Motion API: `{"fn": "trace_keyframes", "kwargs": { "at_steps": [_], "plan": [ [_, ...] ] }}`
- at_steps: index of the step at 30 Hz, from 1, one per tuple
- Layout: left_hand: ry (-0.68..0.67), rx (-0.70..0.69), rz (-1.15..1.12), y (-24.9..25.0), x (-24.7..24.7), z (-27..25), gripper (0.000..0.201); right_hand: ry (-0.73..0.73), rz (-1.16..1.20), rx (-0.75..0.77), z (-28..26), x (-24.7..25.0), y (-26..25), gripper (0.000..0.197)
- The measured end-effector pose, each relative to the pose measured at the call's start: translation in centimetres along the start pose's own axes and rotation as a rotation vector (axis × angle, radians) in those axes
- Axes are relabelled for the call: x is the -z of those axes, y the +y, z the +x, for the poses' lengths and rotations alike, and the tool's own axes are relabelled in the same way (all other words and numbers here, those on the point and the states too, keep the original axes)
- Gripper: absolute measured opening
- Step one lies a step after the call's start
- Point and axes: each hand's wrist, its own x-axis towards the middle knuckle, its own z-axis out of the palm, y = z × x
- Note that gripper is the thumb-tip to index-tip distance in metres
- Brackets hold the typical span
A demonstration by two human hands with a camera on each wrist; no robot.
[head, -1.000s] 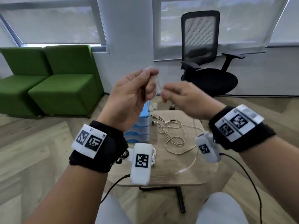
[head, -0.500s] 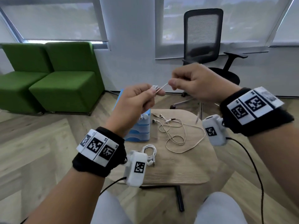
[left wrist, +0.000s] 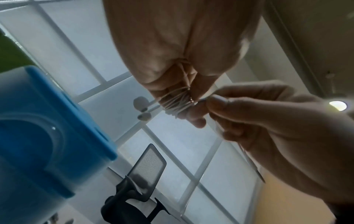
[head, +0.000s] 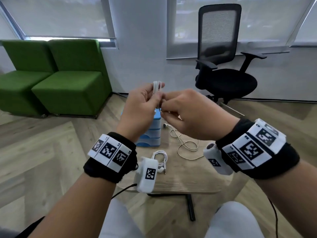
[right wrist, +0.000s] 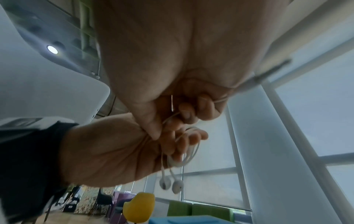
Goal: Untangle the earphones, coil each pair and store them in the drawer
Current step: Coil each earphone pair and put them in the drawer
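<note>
My left hand (head: 142, 107) holds a coiled white earphone pair (head: 157, 87) upright above the table, loops sticking out past my fingers. Its two earbuds (right wrist: 170, 184) dangle below the fist. My right hand (head: 185, 114) meets it and pinches the cord's plug end (left wrist: 193, 101) against turns wound round the bundle (left wrist: 176, 104). On the table lie a coiled white pair (head: 160, 158) near me and a loose beige pair (head: 187, 146) farther back. The blue drawer unit (head: 151, 133) stands behind my left hand, partly hidden.
The small wooden table (head: 187, 179) stands over my knees. A black office chair (head: 223, 66) is behind it to the right, green armchairs (head: 56, 79) at the left wall. Cables run from both wrist cameras.
My hands, apart with a cord stretched between them, have come together. The cord's free length has gone and the pair is now a bundle in my left hand.
</note>
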Motion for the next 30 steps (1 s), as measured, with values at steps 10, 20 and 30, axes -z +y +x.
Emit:
{"fn": "trace_keyframes", "kwargs": {
  "at_steps": [10,20,30],
  "plan": [
    [-0.336,0.213,-0.261,-0.1,0.2,-1.9,0.026,0.127,0.365,-0.221,-1.1,0.9,1.3,0.013],
    [-0.14,0.267,-0.417,-1.3,-0.2,-2.6,0.019,0.288,0.735,-0.421,-1.8,-2.1,2.2,0.009],
    [-0.137,0.146,-0.103,-1.4,0.1,-2.8,0.014,0.287,0.582,-0.458,-3.1,-2.3,2.5,0.005]
  ]
}}
